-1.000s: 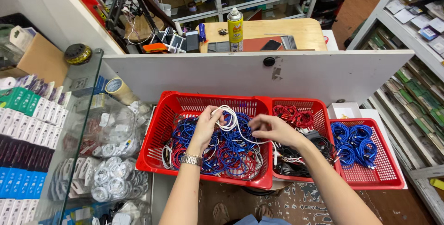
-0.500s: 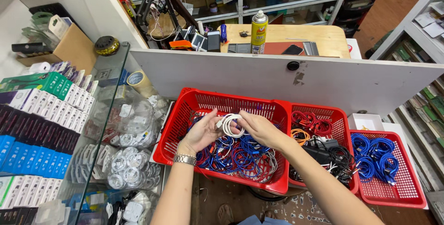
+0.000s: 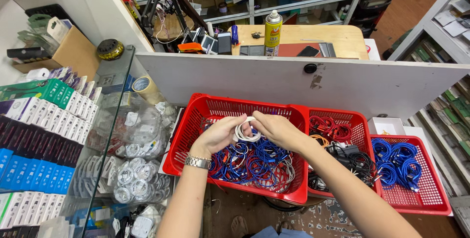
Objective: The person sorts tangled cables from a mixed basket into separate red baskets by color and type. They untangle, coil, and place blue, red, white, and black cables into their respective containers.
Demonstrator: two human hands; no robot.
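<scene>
Left arm: bare forearm rising from the lower edge of the view, angled up and to the right.
Left wrist: wears a metal watch band, bent slightly inward.
Left hand (image 3: 221, 134): palm turned toward the other hand, fingers curled, thumb and fingertips pinched together at the grip.
Right arm: bare forearm coming in from the lower right corner, angled up and to the left.
Right hand (image 3: 280, 130): back facing up, fingers curved down and closed at the grip.
Hands together: fingertips meet, touching, between the two palms.
</scene>
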